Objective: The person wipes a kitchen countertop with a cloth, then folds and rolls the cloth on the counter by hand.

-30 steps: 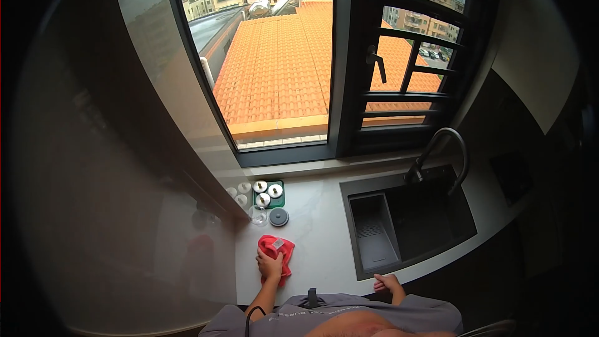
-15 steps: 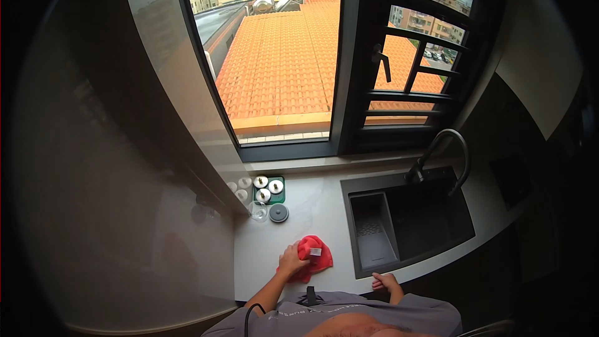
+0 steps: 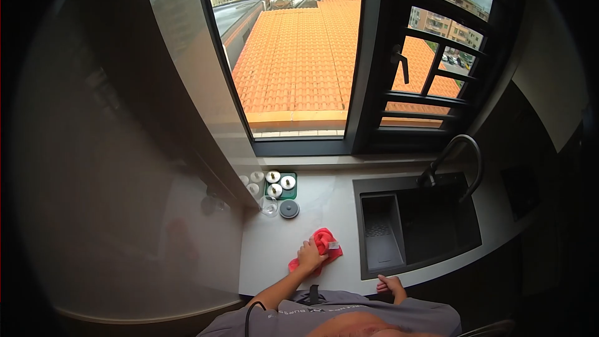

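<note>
Left hand (image 3: 309,255) grips red cloth (image 3: 325,236) on counter (image 3: 265,253)

Its fingers curl over the bunched fabric. The right hand (image 3: 390,284) is at the cloth's four o'clock, beside the counter edge — whether open or closed, I cannot tell. At eleven stand a grey lidded pot (image 3: 289,209) and green tray (image 3: 287,196) bearing three white round pieces (image 3: 287,182); at ten, clear glass (image 3: 269,206). The dark sink (image 3: 440,224) interrupts the pale surface towards three — tap (image 3: 477,159) at two, window (image 3: 298,68) at twelve.
</note>
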The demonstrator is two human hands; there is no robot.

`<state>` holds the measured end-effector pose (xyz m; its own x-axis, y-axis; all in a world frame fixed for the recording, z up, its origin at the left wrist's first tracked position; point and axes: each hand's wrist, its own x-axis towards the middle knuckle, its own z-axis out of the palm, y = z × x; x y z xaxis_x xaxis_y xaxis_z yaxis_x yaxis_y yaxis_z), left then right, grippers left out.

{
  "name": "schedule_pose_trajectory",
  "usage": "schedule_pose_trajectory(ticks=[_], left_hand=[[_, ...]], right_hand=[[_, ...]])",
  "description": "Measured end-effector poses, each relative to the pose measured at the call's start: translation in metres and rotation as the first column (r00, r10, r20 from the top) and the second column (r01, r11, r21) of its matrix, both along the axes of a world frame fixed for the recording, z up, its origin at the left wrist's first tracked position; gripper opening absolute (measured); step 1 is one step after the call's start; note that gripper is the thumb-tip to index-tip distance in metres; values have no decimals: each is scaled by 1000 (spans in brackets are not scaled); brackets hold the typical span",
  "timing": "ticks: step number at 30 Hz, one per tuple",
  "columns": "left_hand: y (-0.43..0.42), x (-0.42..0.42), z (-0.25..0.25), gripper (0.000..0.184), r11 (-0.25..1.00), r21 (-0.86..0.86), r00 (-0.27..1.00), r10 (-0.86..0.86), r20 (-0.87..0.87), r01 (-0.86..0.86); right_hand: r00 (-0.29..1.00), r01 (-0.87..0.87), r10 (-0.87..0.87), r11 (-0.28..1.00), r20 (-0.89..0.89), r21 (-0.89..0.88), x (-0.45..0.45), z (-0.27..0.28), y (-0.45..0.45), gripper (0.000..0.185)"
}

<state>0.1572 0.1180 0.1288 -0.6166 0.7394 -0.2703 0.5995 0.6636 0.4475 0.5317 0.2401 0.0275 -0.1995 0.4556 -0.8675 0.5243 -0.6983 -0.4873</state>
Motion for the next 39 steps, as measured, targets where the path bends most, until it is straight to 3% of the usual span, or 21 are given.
schedule_pose_trajectory(ticks=[2,4,7,9,12,14,16,18,20,21,23,24,27,30,32,35,37,39], left_hand=[[20,28,-9,93,943,81,932,-331,150,322],[32,43,-13,91,783,66,748,-612,257,618],[21,32,-14,91,690,55,670,-716,194,722],[-5,-4,-6,94,811,-58,794,-552,254,582],[-67,-76,-14,99,991,-117,952,-30,306,69],[-111,-112,-11,100,951,-132,929,301,215,-278],[-145,-137,-15,106,816,-179,810,573,121,-550],[-158,-143,-27,105,724,-69,723,689,45,-686],[-138,-132,-31,103,705,-75,706,708,13,-706],[-113,-116,-6,103,711,-108,715,699,5,-695],[-71,-91,-12,99,851,-21,851,525,5,-525],[-46,-73,1,97,907,-17,904,420,82,-420],[7,-22,8,95,1000,-6,995,28,97,-27],[29,10,-4,90,883,41,876,-469,112,467],[22,24,-7,91,775,129,766,-632,120,619],[-9,12,-21,90,763,235,751,-641,158,602],[-39,-21,-19,90,847,180,846,-523,105,501],[-82,-61,-19,95,983,125,989,-143,36,137]], right_hand=[[1000,1,-1,1000,9,-15,-1,3,0,48],[1000,5,-5,1000,16,-24,-2,9,-1,47],[1000,0,0,1000,19,-18,-4,15,1,48],[1000,13,-13,1000,13,-11,-3,11,-2,47],[1000,2,-2,1000,17,-3,-1,3,-1,49],[1000,21,-20,1000,9,-5,0,1,-2,48],[999,42,-42,999,-27,4,0,-2,-1,47],[999,33,-33,999,-28,0,-1,-2,0,45],[999,25,-25,1000,-27,-2,-2,0,1,44],[1000,24,-24,1000,-19,-7,-3,3,0,44],[1000,21,-21,1000,-9,-9,-6,8,1,45],[1000,14,-14,1000,5,-9,-7,11,1,45],[1000,5,-5,1000,4,-1,-5,13,0,46],[999,12,-11,1000,-41,5,-1,1,2,47],[1000,25,-25,999,-14,-22,-2,6,0,45],[999,31,-31,1000,-9,-6,-3,8,-1,44],[999,42,-42,999,-31,2,-2,5,-2,46],[997,51,-51,999,-53,12,0,-6,0,48]])
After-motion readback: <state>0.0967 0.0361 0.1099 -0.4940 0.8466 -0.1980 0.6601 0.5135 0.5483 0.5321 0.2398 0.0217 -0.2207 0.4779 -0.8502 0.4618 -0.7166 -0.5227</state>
